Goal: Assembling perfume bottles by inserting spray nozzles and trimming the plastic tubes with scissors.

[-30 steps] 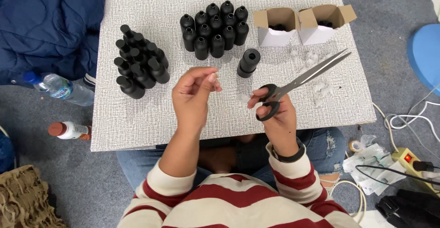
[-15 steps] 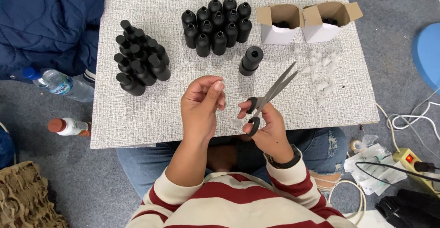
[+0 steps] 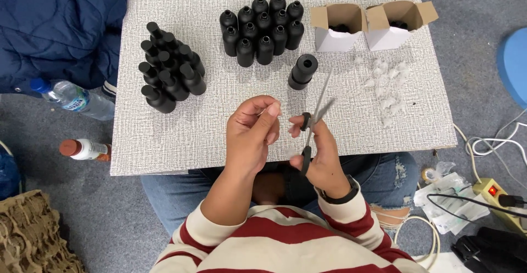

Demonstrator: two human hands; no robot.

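The person's right hand (image 3: pixel 321 155) grips a pair of black-handled scissors with long silver blades (image 3: pixel 314 120), its fingers threaded through the loops; the blades stand slightly parted and point up and away over the pale grey textured worktop (image 3: pixel 186 26). The left hand (image 3: pixel 253 133) is raised just beside the scissors, thumb and forefinger pinched narrow near the blades. Whether they pinch something small cannot be told, as anything there is too small to see.

Just beyond the blade tips lies a single black plastic bottle on its side (image 3: pixel 302 71), its open mouth turned toward the camera. Behind it stands an upright cluster of black plastic bottles (image 3: pixel 262 30). Well to the left, a second bunch of black bottles lying tilted together (image 3: pixel 170 75) rests on the worktop. Two small open white cardboard boxes (image 3: pixel 365 26) sit side by side at the far right, and near them a scatter of small clear plastic pieces (image 3: pixel 387 86) is spread out.

On the floor to the left lie a clear water bottle with a blue cap (image 3: pixel 68 96) and a small white bottle with a brown cap (image 3: pixel 82 149).
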